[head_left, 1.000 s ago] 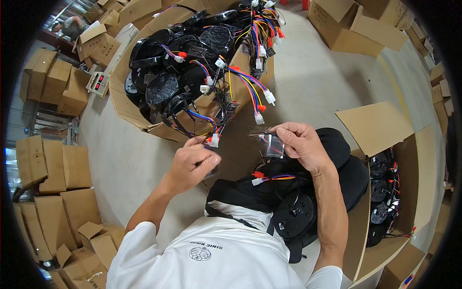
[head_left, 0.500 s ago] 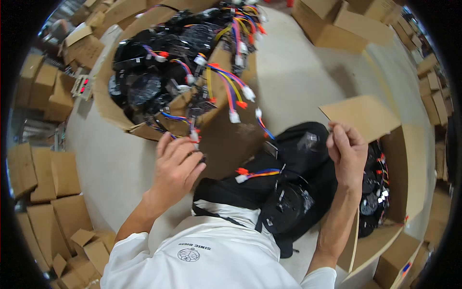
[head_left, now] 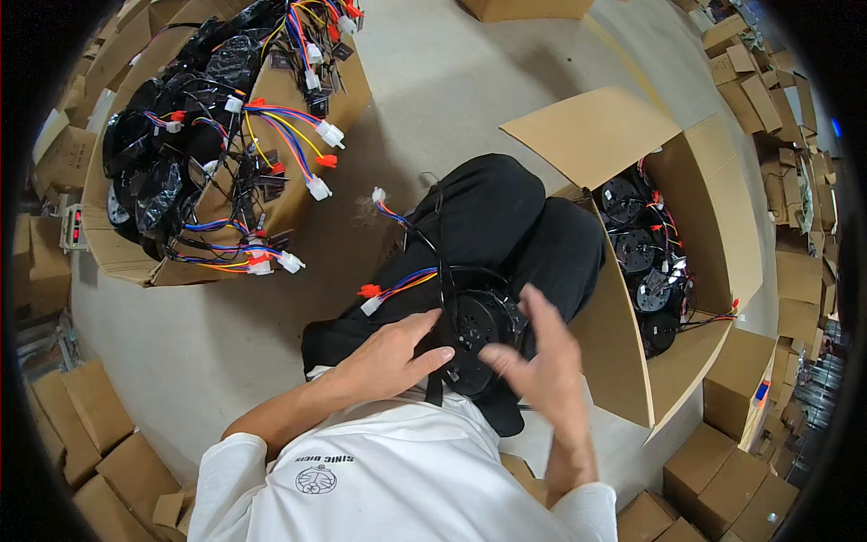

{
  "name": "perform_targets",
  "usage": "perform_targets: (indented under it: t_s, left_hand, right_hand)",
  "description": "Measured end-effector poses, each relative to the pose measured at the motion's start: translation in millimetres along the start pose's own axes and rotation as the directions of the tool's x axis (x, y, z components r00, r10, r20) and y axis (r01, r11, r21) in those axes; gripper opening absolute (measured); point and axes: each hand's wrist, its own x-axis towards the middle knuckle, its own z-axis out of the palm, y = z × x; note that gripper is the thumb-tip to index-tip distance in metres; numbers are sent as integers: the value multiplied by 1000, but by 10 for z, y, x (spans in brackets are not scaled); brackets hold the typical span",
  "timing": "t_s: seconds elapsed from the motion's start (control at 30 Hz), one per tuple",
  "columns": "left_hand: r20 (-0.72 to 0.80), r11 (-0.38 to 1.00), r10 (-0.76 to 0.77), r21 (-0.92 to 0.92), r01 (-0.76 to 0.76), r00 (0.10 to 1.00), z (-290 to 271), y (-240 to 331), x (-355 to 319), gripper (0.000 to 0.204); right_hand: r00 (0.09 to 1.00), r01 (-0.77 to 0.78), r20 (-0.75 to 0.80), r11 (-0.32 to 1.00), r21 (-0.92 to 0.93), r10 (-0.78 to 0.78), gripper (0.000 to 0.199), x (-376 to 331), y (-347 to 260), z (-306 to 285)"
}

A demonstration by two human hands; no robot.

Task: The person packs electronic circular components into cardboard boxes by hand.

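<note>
Left hand (head_left: 393, 355) and right hand (head_left: 549, 366), both loosely spread, flank the round black unit (head_left: 479, 327), contact unclear.

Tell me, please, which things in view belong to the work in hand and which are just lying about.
Apparently in use:
black round plastic unit between left hand and right hand
left open brown cardboard box
right open brown cardboard box

Apparently lying about:
stacked brown cardboard cartons
small rectangular beige device
</note>
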Motion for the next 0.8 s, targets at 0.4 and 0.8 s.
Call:
perform_targets:
  t_s: [0.4,0.8]
  left_hand:
    - [68,945,5,-325,17,998,150,-60,92,62]
    - [63,479,100,-878,7,993,-433,283,329,67]
  right_hand:
    - [911,125,-409,919,374,43,47,-211,-240,197]
    - [992,69,-125,841,537,-2,53,334,-280,-406]
